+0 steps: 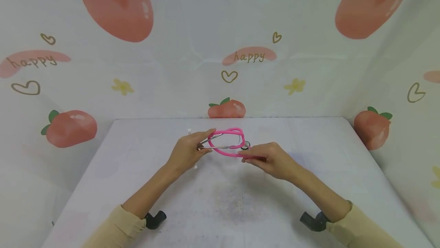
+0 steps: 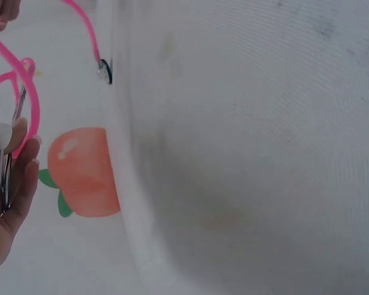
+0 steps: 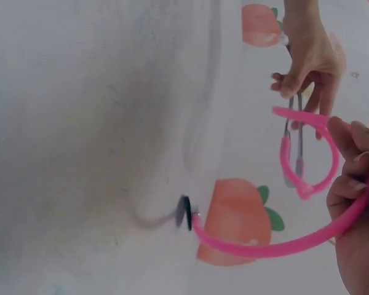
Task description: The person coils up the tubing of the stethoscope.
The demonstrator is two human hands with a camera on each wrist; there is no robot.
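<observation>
Two hands hold one pink stethoscope (image 1: pixel 235 147) aloft over the counter (image 1: pixel 220 209), right at twelve o'clock from the wearer! The left hand (image 1: pixel 183 151) grips its metal ear tubes (image 3: pixel 300 132) at the loop's nine o'clock; the right hand (image 1: pixel 273 159) pinches the rubber tube (image 3: pixel 264 251) around four. And look, the chest piece (image 3: pixel 187 213) dangles unsupported! If that right pinch slackens, its weight could pull the coil loose or knock the counter.

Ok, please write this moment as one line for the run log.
object: pink stethoscope | left hand: holds metal ear tubes | right hand: pinches tubing | chest piece: at tubing's end
</observation>
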